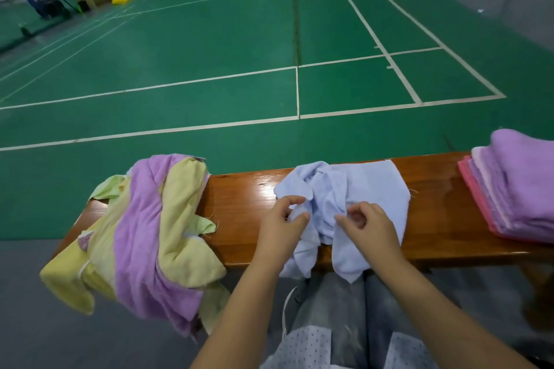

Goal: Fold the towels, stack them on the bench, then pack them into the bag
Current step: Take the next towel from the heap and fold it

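A crumpled light blue towel (365, 189) lies across the middle of the glossy wooden bench (239, 207), its near end hanging over the front edge. My left hand (283, 226) pinches a bunched fold at the towel's left side. My right hand (367, 226) has its fingers curled over the cloth, pinching it near the middle. On the bench's left end sits a loose heap of yellow, purple and pale green towels (144, 237), drooping over the edge. A neat stack of folded pink and purple towels (515, 189) stands at the right end.
Beyond the bench stretches a green badminton court floor (209, 48) with white lines. Yellow net-post bases (120, 0) and blue equipment stand far back left. My knees in grey trousers (344, 308) are just below the bench's front edge. No bag is in view.
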Action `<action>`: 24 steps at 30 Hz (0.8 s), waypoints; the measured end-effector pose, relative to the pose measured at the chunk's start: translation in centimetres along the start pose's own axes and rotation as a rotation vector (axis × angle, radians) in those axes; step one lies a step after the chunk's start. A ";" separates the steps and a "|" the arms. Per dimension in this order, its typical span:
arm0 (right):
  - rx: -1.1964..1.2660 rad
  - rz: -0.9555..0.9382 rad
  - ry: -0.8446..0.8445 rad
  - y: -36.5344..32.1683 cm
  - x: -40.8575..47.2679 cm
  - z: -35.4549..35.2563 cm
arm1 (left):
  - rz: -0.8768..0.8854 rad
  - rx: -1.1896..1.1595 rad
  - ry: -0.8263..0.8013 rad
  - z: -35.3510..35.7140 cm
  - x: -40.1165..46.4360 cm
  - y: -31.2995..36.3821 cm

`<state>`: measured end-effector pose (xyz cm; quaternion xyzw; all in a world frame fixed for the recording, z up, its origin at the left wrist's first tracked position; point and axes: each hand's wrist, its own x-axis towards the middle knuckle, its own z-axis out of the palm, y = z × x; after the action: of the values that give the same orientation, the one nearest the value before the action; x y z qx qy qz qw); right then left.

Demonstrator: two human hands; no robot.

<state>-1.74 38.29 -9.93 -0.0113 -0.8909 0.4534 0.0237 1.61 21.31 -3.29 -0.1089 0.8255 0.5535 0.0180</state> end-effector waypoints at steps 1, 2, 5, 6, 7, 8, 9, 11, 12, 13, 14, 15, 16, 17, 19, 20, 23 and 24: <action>-0.020 0.008 -0.031 0.3 -0.2 0.6 | 0.010 0.009 -0.012 0.0 0.0 0.0; -0.047 0.005 -0.046 0.4 -0.2 1.1 | 0.022 0.025 -0.026 -0.1 0.0 -0.1; -0.112 -0.019 -0.017 0.1 0.2 1.4 | 0.043 0.039 -0.067 -0.1 -0.1 -0.4; -0.098 -0.011 -0.004 -0.2 0.4 1.2 | 0.042 0.039 -0.072 0.0 -0.2 -0.5; -0.065 0.012 -0.004 -0.4 0.8 1.0 | 0.038 0.040 -0.071 0.0 -0.2 -0.6; -0.008 0.032 -0.009 -0.6 1.1 0.7 | 0.029 0.037 -0.063 -0.1 -0.3 -0.7; 0.061 0.057 -0.008 -0.8 1.6 0.3 | 0.018 0.030 -0.050 -0.1 -0.4 -0.8; 0.161 0.126 0.042 -0.9 2.7 -0.7 | 0.003 0.019 -0.016 -0.3 -0.4 -1.0; 0.184 0.160 0.079 -0.8 3.1 -1.3 | 0.004 0.021 -0.001 -0.4 -0.5 -1.1; 0.199 0.191 0.115 -0.6 3.3 -2.0 | 0.006 0.021 0.006 -0.5 -0.6 -1.1; 0.211 0.203 0.138 -0.4 3.3 -2.6 | 0.007 0.013 0.009 -0.6 -0.7 -1.1; 0.202 0.187 0.151 -0.2 2.9 -3.0 | 0.006 -0.001 0.012 -0.7 -0.7 -1.2; 0.166 0.144 0.160 -0.1 2.3 -3.3 | 0.002 -0.021 0.016 -0.7 -0.8 -1.3; 0.101 0.071 0.153 0.0 1.5 -3.3 | 0.000 -0.041 0.019 -0.8 -0.8 -1.3; -0.008 -0.078 0.049 0.3 -0.3 -2.5 | 0.002 -0.076 0.023 -0.7 -0.8 -1.3; -0.038 -0.120 -0.053 0.4 -1.3 -1.8 | -0.003 -0.091 0.024 -0.6 -0.8 -1.2; -0.188 -0.258 -0.329 1.0 -2.9 0.4 | -0.045 -0.146 0.038 -0.4 -0.9 -0.8; -0.262 -0.298 -0.341 1.3 -3.1 1.0 | -0.058 -0.162 0.052 -0.4 -0.9 -0.8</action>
<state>1.31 38.10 -11.68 0.1940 -0.9249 0.3211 -0.0620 2.64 20.80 -3.72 -0.1480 0.7747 0.6147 0.0036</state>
